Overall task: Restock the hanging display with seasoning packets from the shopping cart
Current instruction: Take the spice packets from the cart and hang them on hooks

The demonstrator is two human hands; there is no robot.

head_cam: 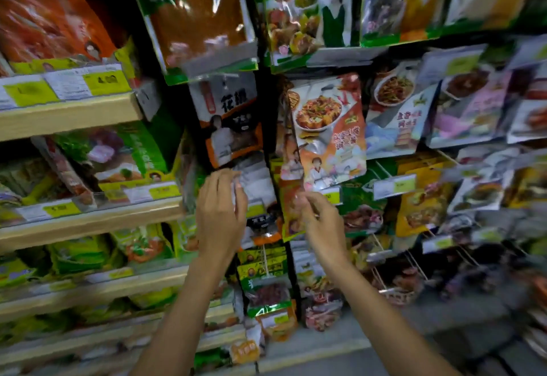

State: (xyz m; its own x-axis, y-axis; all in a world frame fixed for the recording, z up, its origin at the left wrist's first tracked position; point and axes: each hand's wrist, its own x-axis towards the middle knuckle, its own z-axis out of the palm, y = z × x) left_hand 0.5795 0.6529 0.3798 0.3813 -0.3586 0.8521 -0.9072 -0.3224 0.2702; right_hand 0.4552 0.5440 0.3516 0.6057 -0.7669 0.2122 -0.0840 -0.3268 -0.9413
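At frame centre we see the pale seasoning packet (256,178) hanging upright, up-right of the nearer left hand (220,213), which pinches its left edge; whether the right hand (321,224) pinches anything we cannot tell.

Centre of frame: black-and-orange packet (231,121), white top panel, black characters. Right of it: orange packet (328,130) printed with a red-brown dish on a white plate. Upper centre: green-bordered packet (198,17), window showing rust-brown powder. Upper left: orange-red bag (44,11). Left side: yellow-green price tags (106,81) on a pale wood shelf edge (68,115).
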